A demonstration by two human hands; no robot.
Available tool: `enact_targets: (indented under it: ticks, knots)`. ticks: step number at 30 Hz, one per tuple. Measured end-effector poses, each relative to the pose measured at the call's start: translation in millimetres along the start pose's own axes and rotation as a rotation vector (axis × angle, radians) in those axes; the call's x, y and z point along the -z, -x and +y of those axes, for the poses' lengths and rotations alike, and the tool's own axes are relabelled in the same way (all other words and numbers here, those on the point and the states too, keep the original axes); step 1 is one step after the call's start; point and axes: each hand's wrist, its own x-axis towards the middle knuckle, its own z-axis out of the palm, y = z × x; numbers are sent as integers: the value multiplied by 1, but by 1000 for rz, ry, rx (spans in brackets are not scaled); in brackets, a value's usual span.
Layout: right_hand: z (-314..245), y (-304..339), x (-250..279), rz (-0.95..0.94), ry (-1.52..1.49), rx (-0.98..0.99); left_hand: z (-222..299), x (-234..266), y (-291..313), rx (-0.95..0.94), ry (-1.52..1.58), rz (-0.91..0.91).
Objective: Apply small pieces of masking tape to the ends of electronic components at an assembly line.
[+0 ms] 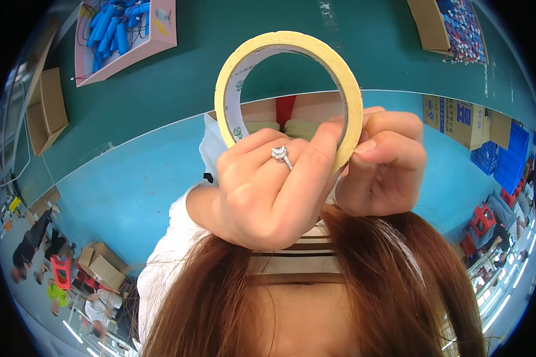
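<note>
A roll of pale yellow masking tape (286, 39) is held up on edge above the green tabletop (196, 59), its white inner core facing partly toward me. My left hand (262, 190), wearing a silvery ring (281, 156), grips the lower part of the roll, with fingers reaching into its hole. At the roll's lower right, my right hand (393, 160) has curled fingers, and its thumb and forefinger pinch at the outer edge of the tape. Whether a loose tape end is between them is too small to tell.
On the table's far left stands a pink box (128, 62) of blue wired cylinders (110, 30). A cardboard box (429, 24) of wired connectors (461, 33) sits far right. Another carton (49, 107) is at the left edge. Cartons (458, 119) and blue crates (509, 163) stand beyond the table.
</note>
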Motion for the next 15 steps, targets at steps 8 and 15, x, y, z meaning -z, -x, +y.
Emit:
enact_targets:
  ticks: [8,15]
  knots:
    - [-2,2,2,-23,-4,-37,0,0,2,17,2,-23]
    - [-2,3,2,-16,-41,-54,-1,1,2,15,0,-36]
